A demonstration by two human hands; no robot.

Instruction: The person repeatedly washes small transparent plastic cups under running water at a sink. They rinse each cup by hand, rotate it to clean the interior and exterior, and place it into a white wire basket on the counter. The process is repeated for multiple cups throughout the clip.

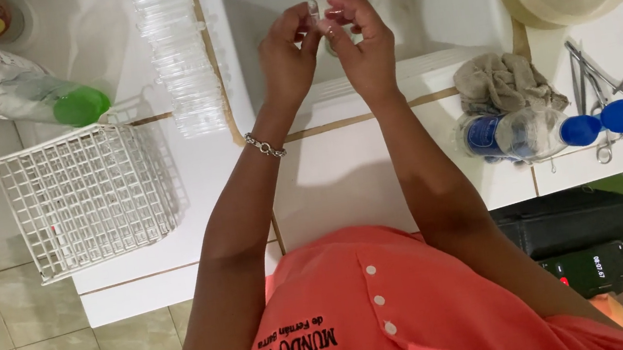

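The tube between the hands looks like clear, glossy glass or plastic, as do the tubes lying on the smooth white desk. The rack is white coated wire, the bracelet and forceps shiny metal. The rag is rough, matt cloth, and the bottle is clear plastic with a glossy blue cap.

Over the sink: both hands, left hand beside right hand, pinching a small tube between them. Left of sink: tube row, then wire rack. Right: cloth, bottle, forceps.

small clear glass tube, held upright between fingertips of both hands, above white sink basin, just under the tap; looks transparent, lower part hidden by fingers.
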